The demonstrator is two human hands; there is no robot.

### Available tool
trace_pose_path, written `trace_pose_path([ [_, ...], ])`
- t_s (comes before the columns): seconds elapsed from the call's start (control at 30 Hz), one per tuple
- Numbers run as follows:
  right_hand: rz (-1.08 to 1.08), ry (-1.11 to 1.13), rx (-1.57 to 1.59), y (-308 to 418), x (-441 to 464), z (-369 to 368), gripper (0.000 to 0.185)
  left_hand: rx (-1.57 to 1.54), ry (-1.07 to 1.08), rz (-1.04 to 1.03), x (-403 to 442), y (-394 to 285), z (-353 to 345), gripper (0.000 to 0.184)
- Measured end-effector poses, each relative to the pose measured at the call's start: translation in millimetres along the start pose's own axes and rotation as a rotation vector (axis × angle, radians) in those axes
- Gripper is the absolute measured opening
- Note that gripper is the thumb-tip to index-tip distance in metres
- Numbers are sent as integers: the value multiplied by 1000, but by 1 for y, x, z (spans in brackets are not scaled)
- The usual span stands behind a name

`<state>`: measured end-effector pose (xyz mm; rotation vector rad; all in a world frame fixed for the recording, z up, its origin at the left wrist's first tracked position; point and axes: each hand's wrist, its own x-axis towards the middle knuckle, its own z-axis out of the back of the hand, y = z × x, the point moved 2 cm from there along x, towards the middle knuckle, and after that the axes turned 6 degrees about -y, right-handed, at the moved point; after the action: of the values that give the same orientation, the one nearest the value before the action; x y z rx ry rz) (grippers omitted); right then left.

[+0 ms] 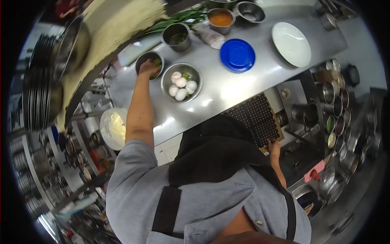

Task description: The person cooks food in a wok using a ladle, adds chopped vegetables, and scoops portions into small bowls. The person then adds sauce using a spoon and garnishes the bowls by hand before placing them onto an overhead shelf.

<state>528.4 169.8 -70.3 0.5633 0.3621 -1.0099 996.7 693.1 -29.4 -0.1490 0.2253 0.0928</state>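
My left hand [150, 68] reaches down into a small metal pot [162, 57], its fingers closed on green leaves [157, 62] and partly hidden inside. Close by on the steel counter stands a metal bowl [198, 75] of several white eggs [180, 81] with bits of green among them. Low at my right side, beyond the dark apron, is my right hand [273, 146]. Its fingers are curled together, and whatever may be between them is too small to make out.
Behind the eggs stand a dark-filled pot [176, 37], an orange-filled pot [220, 20] and an empty bowl [251, 12]. A blue lid [237, 55] and white oval plate [291, 44] lie rightward. A white tub [114, 128] is left, stacked pans [38, 99] farther left.
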Motion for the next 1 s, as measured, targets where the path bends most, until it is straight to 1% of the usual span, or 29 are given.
trace_pose_path([
  [0.03,-9,6,51,-6,3,-3,24,79,-65,49,5,-4,-13,59],
  [0.07,-31,-17,66,-5,3,-1,24,69,-72,52,-2,-14,-6,53],
  [0.1,-44,-8,80,0,0,0,25,73,-58,58,-3,-16,-3,43],
  [0.13,-56,5,95,4,-4,1,25,53,-98,66,-1,-14,-1,37],
  [0.17,-74,-6,105,5,-8,4,25,52,-179,32,14,4,-12,31],
  [0.2,-95,0,150,6,-12,6,25,-37,-254,57,17,11,-7,27],
  [0.27,-127,1,209,-1,-17,2,26,-127,-392,-36,10,18,16,28],
  [0.3,-121,-2,194,-10,-18,-2,26,-229,-402,5,8,19,25,33],
  [0.33,-120,-10,183,-18,-19,-6,26,-232,-427,36,20,32,19,36],
  [0.37,-143,-29,203,-30,-20,-10,26,-523,-350,74,44,59,-3,39],
  [0.4,-150,-18,141,-41,-21,-16,25,-741,-276,144,36,52,2,35],
  [0.43,-158,-6,80,-50,-22,-19,25,-1058,-205,273,1,20,25,35],
  [0.47,-182,-26,104,-53,-26,-15,25,-1182,-210,314,2,20,22,38],
  [0.53,-257,20,191,-48,-44,1,25,-1193,-182,374,17,37,6,40],
  [0.57,-282,5,214,-60,-42,-3,25,-1149,-221,318,27,47,4,35],
  [0.6,-228,-33,205,-72,-40,-8,26,-1104,-257,261,28,51,2,31],
  [0.63,-180,-69,194,-87,-43,-12,26,-470,-278,-66,13,42,18,26],
  [0.67,-175,-97,154,-79,-56,6,26,173,-297,-396,-6,28,38,23],
  [0.7,-230,-120,194,-81,-60,11,26,247,-253,-284,-18,18,50,32],
  [0.73,-182,-142,252,-90,-66,14,25,249,-219,-147,7,49,37,44],
  [0.77,-157,-180,313,-103,-77,14,24,285,-215,-142,18,44,36,43],
  [0.83,-157,-243,295,-132,-89,16,23,192,-248,-194,28,17,44,41],
  [0.87,-177,-273,346,-146,-98,24,24,78,-256,-196,36,-8,46,40],
  [0.9,-187,-292,395,-160,-109,31,24,-102,-255,-177,40,-37,50,39],
  [0.93,-191,-376,455,-181,-114,24,25,-301,-236,-156,40,-68,53,39],
  [0.97,-173,-463,498,-205,-117,23,25,-514,-197,-132,34,-104,55,38],
  [1.0,-223,-509,521,-223,-128,30,25,-688,-116,-140,25,-143,53,38],
])
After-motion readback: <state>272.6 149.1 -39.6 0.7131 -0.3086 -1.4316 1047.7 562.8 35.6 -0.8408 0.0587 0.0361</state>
